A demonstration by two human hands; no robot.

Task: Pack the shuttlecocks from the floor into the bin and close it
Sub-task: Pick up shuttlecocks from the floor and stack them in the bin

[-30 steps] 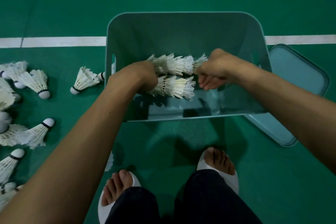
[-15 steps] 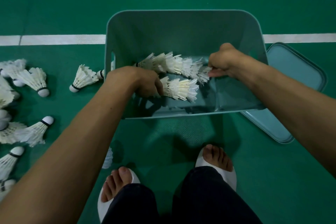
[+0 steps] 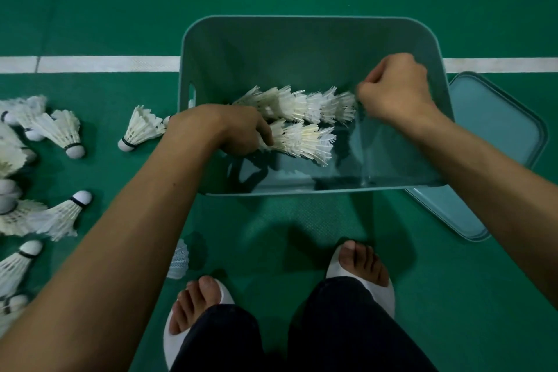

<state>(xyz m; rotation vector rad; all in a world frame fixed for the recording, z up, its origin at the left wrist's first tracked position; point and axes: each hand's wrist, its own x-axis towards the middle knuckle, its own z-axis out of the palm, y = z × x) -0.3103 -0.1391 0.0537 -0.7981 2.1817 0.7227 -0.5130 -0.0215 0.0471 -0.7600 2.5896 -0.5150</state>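
A teal bin [image 3: 308,39] stands open on the green floor in front of me. Inside it lie two nested rows of white shuttlecocks, a far row [image 3: 299,104] and a near row [image 3: 305,140]. My left hand [image 3: 229,130] reaches in from the left and grips the cork end of the near row. My right hand [image 3: 395,93] is closed at the feathered right end of the far row, fingertips against the feathers. Loose shuttlecocks [image 3: 57,130] lie on the floor left of the bin. The bin's lid [image 3: 501,142] lies flat to its right.
A white court line [image 3: 90,64] runs across the floor behind the bin. One shuttlecock [image 3: 179,260] lies by my left foot. My feet in white slippers [image 3: 362,275] stand just in front of the bin.
Both hands have lowered the shuttlecock rows deeper into the bin. My right hand has slid right and up, off the middle of the far row to its feathered end.
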